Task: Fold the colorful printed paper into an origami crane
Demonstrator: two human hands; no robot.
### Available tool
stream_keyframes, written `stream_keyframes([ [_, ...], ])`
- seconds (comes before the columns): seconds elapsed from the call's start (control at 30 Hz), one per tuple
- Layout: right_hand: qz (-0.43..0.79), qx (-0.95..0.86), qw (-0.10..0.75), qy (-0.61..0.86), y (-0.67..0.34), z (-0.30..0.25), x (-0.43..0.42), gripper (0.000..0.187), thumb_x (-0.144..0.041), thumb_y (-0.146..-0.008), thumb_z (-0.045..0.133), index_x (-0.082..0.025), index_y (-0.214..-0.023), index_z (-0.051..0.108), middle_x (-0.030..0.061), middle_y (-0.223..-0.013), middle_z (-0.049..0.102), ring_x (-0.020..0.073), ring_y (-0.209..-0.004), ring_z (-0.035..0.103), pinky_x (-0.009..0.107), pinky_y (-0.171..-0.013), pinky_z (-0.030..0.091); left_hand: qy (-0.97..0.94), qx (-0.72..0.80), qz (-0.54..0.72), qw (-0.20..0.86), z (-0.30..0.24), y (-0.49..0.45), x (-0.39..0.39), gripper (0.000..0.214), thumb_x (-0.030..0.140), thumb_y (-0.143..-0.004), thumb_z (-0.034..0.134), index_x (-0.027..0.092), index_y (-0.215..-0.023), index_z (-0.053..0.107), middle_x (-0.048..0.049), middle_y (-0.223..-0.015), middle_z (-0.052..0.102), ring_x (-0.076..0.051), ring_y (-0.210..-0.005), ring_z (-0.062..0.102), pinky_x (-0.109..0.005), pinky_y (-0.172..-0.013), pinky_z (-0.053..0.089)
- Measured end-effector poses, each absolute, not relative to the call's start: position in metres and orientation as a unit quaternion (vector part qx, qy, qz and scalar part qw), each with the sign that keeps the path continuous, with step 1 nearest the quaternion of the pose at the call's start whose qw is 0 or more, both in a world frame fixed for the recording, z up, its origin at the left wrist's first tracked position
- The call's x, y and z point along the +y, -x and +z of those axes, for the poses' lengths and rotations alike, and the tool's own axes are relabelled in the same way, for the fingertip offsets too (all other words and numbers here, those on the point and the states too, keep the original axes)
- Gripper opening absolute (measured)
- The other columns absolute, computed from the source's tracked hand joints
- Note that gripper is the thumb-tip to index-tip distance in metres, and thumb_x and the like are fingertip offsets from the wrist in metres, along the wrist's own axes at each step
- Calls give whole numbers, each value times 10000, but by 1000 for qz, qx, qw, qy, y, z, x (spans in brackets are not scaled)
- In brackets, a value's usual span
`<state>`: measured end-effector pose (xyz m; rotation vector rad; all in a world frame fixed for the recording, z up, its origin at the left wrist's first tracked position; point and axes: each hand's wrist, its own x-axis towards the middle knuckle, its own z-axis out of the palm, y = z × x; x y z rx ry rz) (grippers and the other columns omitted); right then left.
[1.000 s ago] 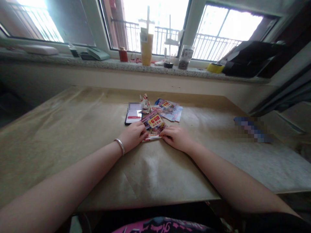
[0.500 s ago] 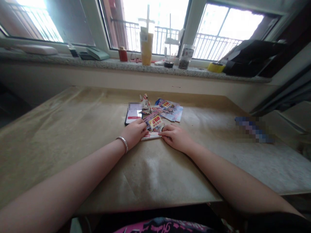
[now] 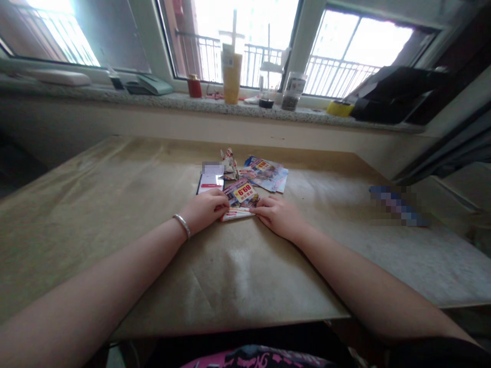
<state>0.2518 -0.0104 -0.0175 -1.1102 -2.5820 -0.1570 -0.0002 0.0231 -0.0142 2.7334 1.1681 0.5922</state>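
Note:
Between my hands lies a printed paper flyer (image 3: 243, 192) with a large price on it and a white folded strip along its near edge. My left hand (image 3: 202, 210), with a silver bangle at the wrist, pinches the flyer's left near corner. At the right end of the folded strip, my right hand (image 3: 276, 215) grips the paper between thumb and fingers. A phone (image 3: 211, 179) with a lit screen lies just beyond my left hand, partly covered by it. Behind the flyer stands a folded paper shape (image 3: 229, 164). More printed flyers (image 3: 269, 175) lie to its right.
The table (image 3: 161, 286) has a tan cover. A blurred blue item (image 3: 397, 204) lies at its right side. On the windowsill (image 3: 153, 99) stand a tall drink cup (image 3: 231, 76), a red jar (image 3: 194, 86), a plastic cup (image 3: 293, 92), yellow tape (image 3: 339, 108) and a black bag (image 3: 395, 94).
My left hand has slid a little left along the folded strip to the flyer's corner, uncovering more of the print. My right hand has stayed in place.

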Motion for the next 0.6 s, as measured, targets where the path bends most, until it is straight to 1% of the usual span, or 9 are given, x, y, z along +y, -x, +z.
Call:
stream_keyframes([
  [0.07,-56,-904,162,391,-252,-18,-10,271,-256,-915,495,-257,-1070,717,58,-953,673,174,-846,550,287,-722,424,-907,367,197,67,-14,3,23,226,281,-881,513,181,-837,712,-53,-926,647,-158,-841,599,-279,-795,483],
  [0.17,-56,-902,163,395,-252,-18,-10,271,-260,-917,493,-262,-1070,717,56,-967,673,170,-852,554,283,-714,421,-917,349,179,68,-12,4,20,287,302,-912,470,179,-884,728,-63,-908,649,-154,-832,599,-277,-791,487],
  [0.27,-53,-900,164,400,-252,-17,-10,266,-253,-911,501,-261,-1063,719,56,-974,672,165,-843,558,280,-705,419,-929,331,159,49,-8,1,13,322,337,-929,447,175,-949,724,-76,-926,647,-166,-847,600,-290,-796,489],
  [0.33,-52,-901,164,399,-252,-18,-10,267,-249,-910,500,-259,-1064,718,57,-970,670,163,-844,560,280,-709,419,-934,323,150,24,-5,-2,9,348,364,-934,437,166,-950,723,-85,-911,647,-179,-844,599,-305,-791,491],
  [0.6,-57,-898,172,402,-252,-22,-7,266,-260,-905,505,-264,-1060,721,54,-955,666,166,-838,557,287,-714,421,-932,341,109,-58,-4,-10,1,346,283,-933,405,139,-908,719,-104,-888,638,-201,-841,601,-334,-782,502],
])
